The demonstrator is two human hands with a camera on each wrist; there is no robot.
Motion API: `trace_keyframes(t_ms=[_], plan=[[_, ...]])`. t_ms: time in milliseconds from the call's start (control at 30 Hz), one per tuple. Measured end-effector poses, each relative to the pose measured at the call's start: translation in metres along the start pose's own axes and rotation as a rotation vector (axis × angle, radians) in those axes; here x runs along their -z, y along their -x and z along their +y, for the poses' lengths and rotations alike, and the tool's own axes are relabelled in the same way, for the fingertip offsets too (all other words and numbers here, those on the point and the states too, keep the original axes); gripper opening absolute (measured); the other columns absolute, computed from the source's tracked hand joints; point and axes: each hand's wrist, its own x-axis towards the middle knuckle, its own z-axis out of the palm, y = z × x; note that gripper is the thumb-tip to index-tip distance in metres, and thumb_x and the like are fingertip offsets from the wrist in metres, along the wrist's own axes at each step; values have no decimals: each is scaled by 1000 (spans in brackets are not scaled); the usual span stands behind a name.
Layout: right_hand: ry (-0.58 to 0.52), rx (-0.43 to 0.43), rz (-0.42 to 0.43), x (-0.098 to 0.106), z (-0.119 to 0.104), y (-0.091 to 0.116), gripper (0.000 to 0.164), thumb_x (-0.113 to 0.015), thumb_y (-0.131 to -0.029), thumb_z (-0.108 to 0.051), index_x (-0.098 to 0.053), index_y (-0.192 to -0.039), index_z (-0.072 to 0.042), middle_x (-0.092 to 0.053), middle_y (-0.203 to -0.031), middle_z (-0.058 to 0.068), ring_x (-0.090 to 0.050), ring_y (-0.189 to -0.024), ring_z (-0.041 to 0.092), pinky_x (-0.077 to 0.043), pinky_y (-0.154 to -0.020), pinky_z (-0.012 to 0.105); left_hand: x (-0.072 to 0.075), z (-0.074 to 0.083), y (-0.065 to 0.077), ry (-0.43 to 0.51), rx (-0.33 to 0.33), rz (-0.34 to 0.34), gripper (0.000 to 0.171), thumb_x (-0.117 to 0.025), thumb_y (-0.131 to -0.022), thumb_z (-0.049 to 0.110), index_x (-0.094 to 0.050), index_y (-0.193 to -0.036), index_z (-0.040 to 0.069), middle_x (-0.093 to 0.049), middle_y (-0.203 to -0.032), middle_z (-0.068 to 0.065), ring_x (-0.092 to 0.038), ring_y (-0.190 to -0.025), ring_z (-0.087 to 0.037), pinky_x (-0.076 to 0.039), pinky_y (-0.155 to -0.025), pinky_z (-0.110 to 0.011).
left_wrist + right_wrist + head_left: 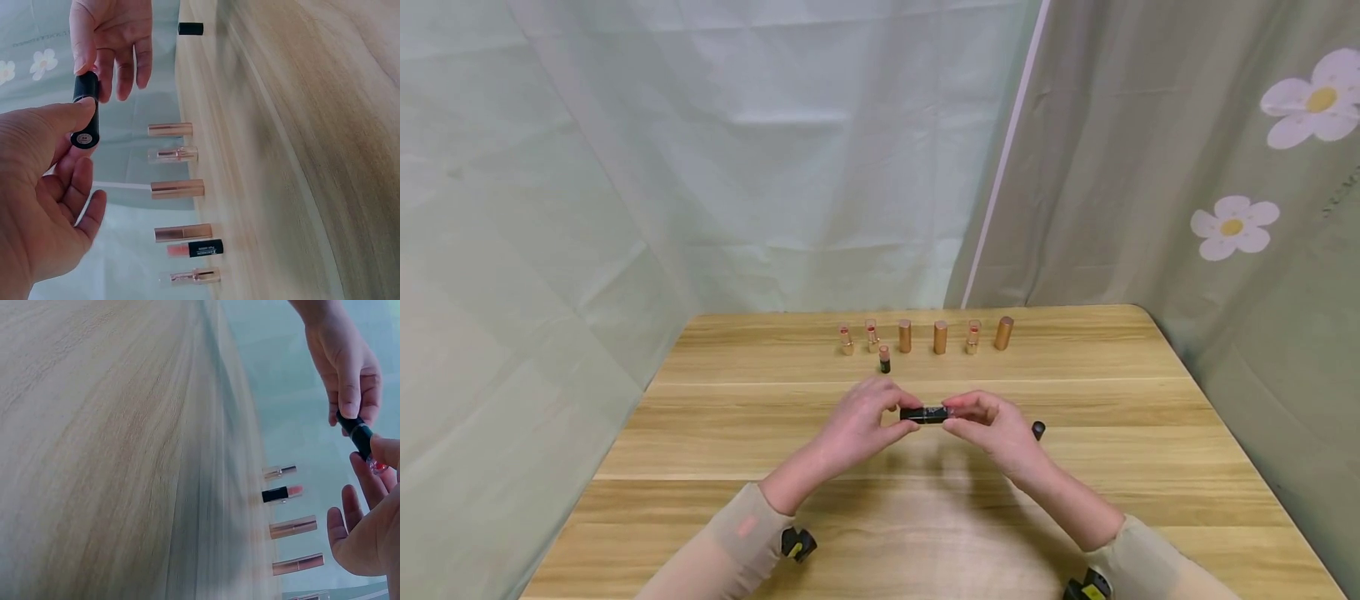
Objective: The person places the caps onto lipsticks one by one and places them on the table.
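A black lipstick tube (923, 414) is held level above the table between both hands. My left hand (867, 414) pinches its left end between thumb and fingers; a round label shows on that end in the left wrist view. My right hand (996, 429) pinches the other end, where a clear, reddish tip (376, 465) shows in the right wrist view. Just beyond the left hand stands an uncapped black lipstick (884, 360) with a pink bullet. A small black cap (1038, 430) is on the table beside the right hand, partly hidden by it in the head view.
Along the table's back edge stands a row of lipsticks: rose-gold tubes (940, 337) and clear-topped ones (973, 337) with red inside. The wooden table (715, 433) has a pale curtain (820, 167) behind it, and flowered fabric (1232, 150) hangs at the right.
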Motion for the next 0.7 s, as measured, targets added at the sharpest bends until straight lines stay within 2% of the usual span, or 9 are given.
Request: trace_keyframes(t_ms=[100,233,367,533,700], plan=[[16,20,-4,1,7,-3,34,-72,-82,-19,-63,-112,-6,-66,-103,7,-60,-99,24,-48,-82,33,-1,0,0,24,25,-25,19,-70,-83,35,-66,-100,29,-56,-93,18,-50,-86,-8,-42,-72,-26],[112,77,24,2,20,-11,37,-73,-80,-30,-65,-111,-12,-67,-99,0,-57,-102,20,-47,-81,37,-1,0,0,50,72,-69,23,-69,-82,39,-64,-103,30,-56,-95,19,-52,-87,-11,-42,-70,-27],[202,138,43,0,24,-14,38,-72,-78,-39,-66,-111,-21,-67,-97,-5,-54,-105,16,-46,-81,40,-3,-1,-1,44,62,-89,28,-67,-82,43,-63,-108,32,-57,-92,19,-54,-86,-11,-41,-70,-28],[222,153,28,-1,21,-15,37,-71,-79,-42,-63,-114,-32,-66,-101,-8,-52,-108,15,-47,-81,40,-5,-5,0,25,45,-86,25,-66,-84,41,-65,-107,32,-60,-93,21,-54,-87,-7,-42,-74,-30],[246,180,35,11,16,-15,32,-68,-83,-37,-62,-114,-30,-66,-103,-6,-54,-106,14,-45,-84,40,-2,-13,2,111,101,-81,22,-68,-84,34,-65,-105,29,-61,-97,19,-56,-90,-8,-46,-79,-35]])
